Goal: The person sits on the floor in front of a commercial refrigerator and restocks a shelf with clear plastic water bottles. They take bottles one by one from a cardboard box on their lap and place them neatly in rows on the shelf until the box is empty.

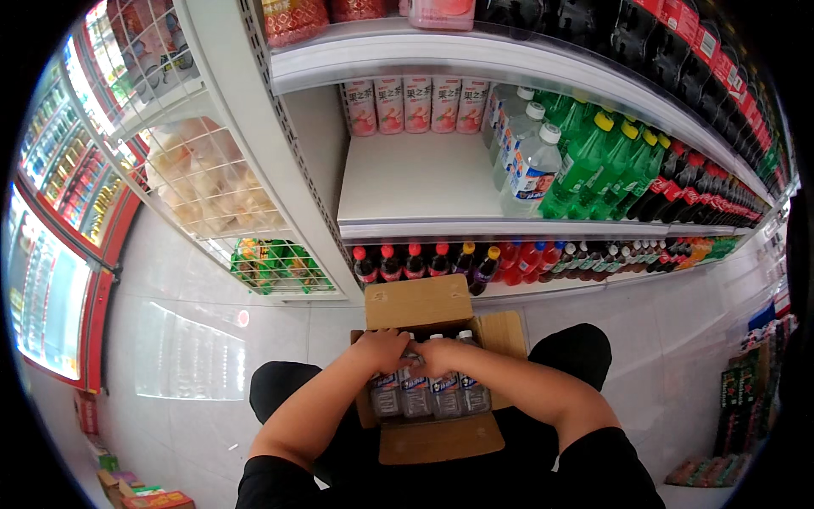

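Head view: the left hand (383,349) and the right hand (437,356) meet over the cardboard box (441,439), backs upward, fingers curled down close together among the bottle tops; the fingers are partly hidden, so I cannot tell whether either has closed on a bottle. Both forearms (326,403) slant inward from the near side of the box, elbows spread, below short black sleeves (280,479). Inside the box, clear bottles (415,400) stand upright, of transparent plastic, with white caps and bluish labels. The box is plain matte brown, its flaps folded outward on the far, near and right sides. Black-clad knees (577,356) flank it. Beyond the box rises a smooth white shelf unit (415,178), bearing slim pink cartons (417,106), white-capped clear bottles and green bottles (593,165) with yellow caps; dark red-capped bottles (387,265) line its lowest level. Left of the box are a wire rack (222,144) and, farther off, red-framed lit fridges (106,280). Glossy pale floor tiles (199,441) spread around the box, reflecting light.
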Demonstrator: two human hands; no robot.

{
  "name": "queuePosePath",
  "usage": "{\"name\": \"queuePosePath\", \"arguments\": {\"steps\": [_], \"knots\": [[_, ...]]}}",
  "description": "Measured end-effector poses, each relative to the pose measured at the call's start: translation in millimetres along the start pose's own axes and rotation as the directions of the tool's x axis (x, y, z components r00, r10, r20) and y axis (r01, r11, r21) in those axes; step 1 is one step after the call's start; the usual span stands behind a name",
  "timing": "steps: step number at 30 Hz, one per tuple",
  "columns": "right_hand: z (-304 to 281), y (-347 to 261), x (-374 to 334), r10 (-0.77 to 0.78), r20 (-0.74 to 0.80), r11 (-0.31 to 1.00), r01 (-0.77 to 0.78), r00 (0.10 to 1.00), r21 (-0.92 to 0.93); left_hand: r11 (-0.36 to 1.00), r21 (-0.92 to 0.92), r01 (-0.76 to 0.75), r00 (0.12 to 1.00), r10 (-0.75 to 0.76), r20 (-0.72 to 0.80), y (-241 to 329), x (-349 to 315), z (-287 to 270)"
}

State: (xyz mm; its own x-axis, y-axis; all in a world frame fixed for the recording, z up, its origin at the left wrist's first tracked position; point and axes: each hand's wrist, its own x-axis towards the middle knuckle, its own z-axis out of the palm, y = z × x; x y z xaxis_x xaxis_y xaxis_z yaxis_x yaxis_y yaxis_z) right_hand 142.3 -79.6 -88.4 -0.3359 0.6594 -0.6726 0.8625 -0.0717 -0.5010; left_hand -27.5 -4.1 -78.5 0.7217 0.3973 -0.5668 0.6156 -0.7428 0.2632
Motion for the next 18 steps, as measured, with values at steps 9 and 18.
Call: {"name": "queuePosePath", "arguments": {"steps": [9, 18], "knots": [[25.5, -26.4, -56.6, -0.114, -0.26, 0.932, 0.013, 0.959, -0.361, 0.999, -0.036, -0.022, 0.999, 0.023, 0.031, 0.0, -0.2, 0.1], [40.7, -60.2, -122.1, -0.4, -0.468, 0.832, 0.097, 0.788, -0.547, 0.999, -0.029, -0.021, 0.995, 0.024, 0.101, 2.7, 6.4, -1.0]]}}
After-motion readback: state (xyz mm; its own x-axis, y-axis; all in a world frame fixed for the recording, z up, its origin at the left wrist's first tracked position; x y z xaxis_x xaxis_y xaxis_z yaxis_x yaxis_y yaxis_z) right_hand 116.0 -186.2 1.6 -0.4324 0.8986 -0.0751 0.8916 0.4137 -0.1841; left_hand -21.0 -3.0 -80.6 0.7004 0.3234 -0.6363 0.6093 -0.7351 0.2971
